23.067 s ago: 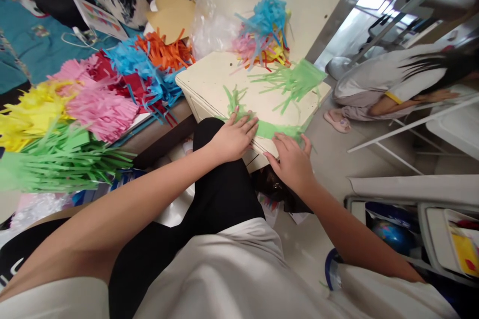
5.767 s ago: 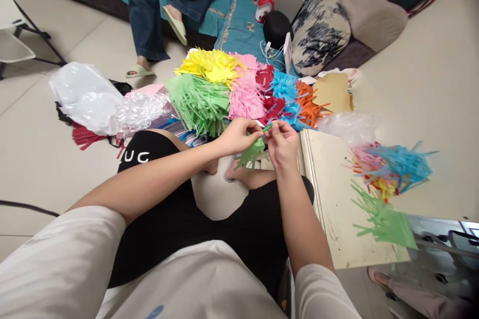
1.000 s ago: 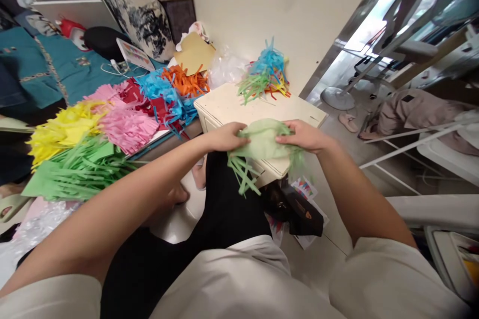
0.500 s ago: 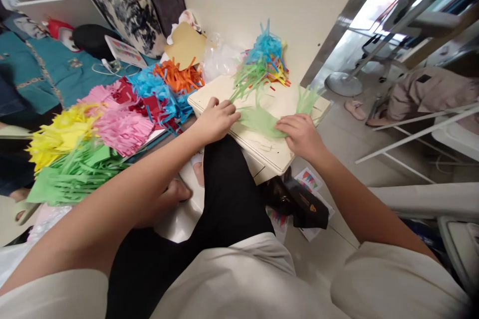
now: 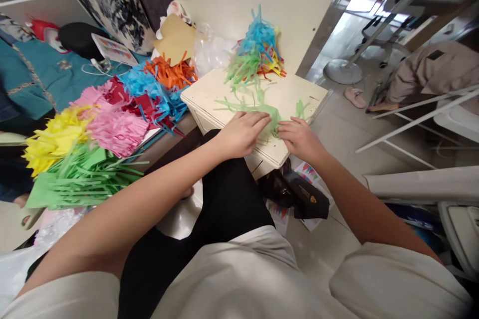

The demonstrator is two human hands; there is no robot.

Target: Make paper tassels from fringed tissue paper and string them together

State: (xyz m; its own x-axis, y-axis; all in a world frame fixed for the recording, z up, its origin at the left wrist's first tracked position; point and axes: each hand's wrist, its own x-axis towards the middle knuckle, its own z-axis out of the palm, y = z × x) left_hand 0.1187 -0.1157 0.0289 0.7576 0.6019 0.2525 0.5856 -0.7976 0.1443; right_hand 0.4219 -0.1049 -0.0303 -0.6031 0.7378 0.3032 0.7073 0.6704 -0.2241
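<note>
A piece of green fringed tissue paper (image 5: 267, 109) lies crumpled on the small cream table, its thin strips spread left and toward the back. My left hand (image 5: 245, 133) is over its near side, fingers together and bent down onto the paper. Close beside it, my right hand (image 5: 298, 135) pinches the right part of the paper between thumb and fingers. Part of the paper is hidden under the hands. A short tuft of green strips (image 5: 300, 109) shows just beyond my right fingers.
On the cream table (image 5: 209, 92), finished-looking blue, green, yellow and red tassels (image 5: 260, 42) are heaped against the wall. To the left are piles of green (image 5: 82, 179), yellow (image 5: 56, 137), pink (image 5: 118, 132), blue and orange fringed paper. A dark bag (image 5: 299, 194) lies on the floor.
My left hand has moved right, from the paper's left end to its middle, close to my right hand. The green paper, spread flatter before, is now bunched together.
</note>
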